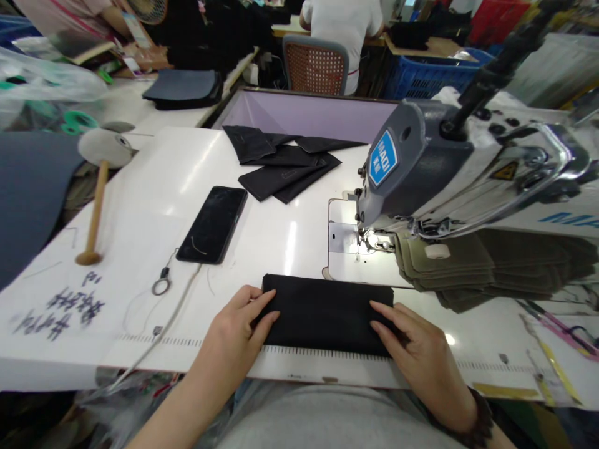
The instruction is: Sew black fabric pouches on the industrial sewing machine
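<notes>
A black rectangular fabric piece (327, 315) lies flat at the front of the white sewing table, its near edge along the printed ruler. My left hand (241, 324) grips its left end between thumb and fingers. At the opposite end, my right hand (412, 349) pinches the fabric the same way. Just behind the cloth are the needle plate and presser foot of a sewing machine (412, 156), with its lamp lit. More black fabric pieces (290, 165) lie in a loose heap farther back.
A phone (213, 224) with a ring strap and cable lies left of centre, near a wooden-handled mallet (97, 206). Olive fabric pieces (491, 262) are stacked under the machine arm. Pink-handled scissors (561, 330) rest at right. A person in white (344, 31) sits beyond.
</notes>
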The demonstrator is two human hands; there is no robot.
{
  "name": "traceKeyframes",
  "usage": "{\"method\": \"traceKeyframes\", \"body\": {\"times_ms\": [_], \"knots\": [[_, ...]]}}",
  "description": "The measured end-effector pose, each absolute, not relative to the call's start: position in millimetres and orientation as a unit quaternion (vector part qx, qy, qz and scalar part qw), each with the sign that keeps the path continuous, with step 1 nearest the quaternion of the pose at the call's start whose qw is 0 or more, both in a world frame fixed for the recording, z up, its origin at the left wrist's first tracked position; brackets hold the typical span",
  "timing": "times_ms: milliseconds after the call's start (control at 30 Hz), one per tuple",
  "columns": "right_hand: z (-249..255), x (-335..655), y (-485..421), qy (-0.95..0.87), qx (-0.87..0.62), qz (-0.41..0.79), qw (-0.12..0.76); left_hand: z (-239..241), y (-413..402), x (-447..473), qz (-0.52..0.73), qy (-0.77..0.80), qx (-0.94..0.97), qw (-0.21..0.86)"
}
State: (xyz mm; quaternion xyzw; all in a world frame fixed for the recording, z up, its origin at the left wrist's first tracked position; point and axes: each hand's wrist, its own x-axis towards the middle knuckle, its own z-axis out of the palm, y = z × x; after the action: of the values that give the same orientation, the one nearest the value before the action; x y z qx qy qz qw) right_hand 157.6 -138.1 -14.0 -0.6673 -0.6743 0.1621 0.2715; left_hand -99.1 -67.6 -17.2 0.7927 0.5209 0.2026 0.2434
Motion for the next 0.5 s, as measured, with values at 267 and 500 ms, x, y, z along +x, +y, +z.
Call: {"method": "traceKeyframes", "body": {"times_ms": [267,500], "knots": [[-13.3,157.1,-138.0,-0.679,-0.669,0.147,0.264,-17.0,-67.1,-99.1,0.211,0.518,0.794,0.239],[-14.0,156.4,-138.0,-0.675,-0.676,0.141,0.261,-17.2,-66.9,-99.3,0.207,0.516,0.798,0.233]]}}
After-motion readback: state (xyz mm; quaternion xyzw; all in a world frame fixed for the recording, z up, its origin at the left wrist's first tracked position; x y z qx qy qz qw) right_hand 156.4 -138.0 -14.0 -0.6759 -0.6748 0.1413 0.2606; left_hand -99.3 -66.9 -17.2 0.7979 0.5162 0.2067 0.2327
